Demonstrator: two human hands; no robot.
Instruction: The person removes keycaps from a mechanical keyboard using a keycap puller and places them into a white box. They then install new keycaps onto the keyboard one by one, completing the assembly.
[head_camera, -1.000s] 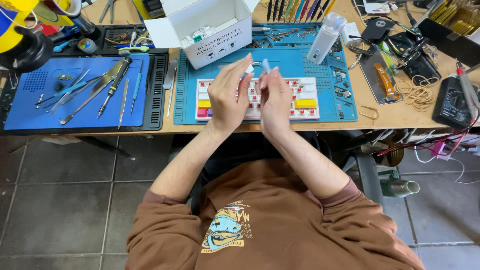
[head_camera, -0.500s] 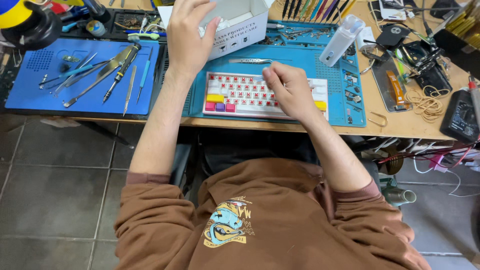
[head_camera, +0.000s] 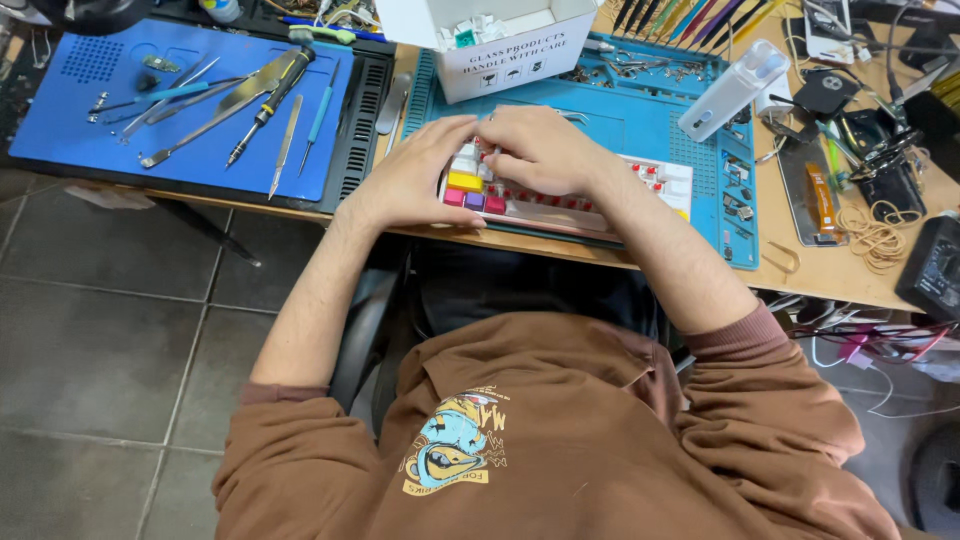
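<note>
A white keyboard (head_camera: 600, 205) with red switches and a few yellow, pink and purple keycaps lies on a teal work mat (head_camera: 640, 125). Both hands rest on its left end. My left hand (head_camera: 415, 180) lies flat beside the coloured keycaps, fingers together and touching them. My right hand (head_camera: 540, 150) is cupped over the keys just right of it, fingertips pressing down near the left hand. What sits under the fingers is hidden. Behind the keyboard stands an open white cardboard box (head_camera: 500, 40) holding several white keycaps.
A blue mat (head_camera: 180, 110) at the left carries screwdrivers, tweezers and spudgers. A white rectangular bottle (head_camera: 732, 90) lies right of the box. Cables, rubber bands, an orange tool and black devices crowd the right of the wooden table (head_camera: 850, 270). Grey floor tiles lie below.
My left hand has come back from the white box down to the keyboard's left end. My right hand has shifted left across the keyboard to meet it.
</note>
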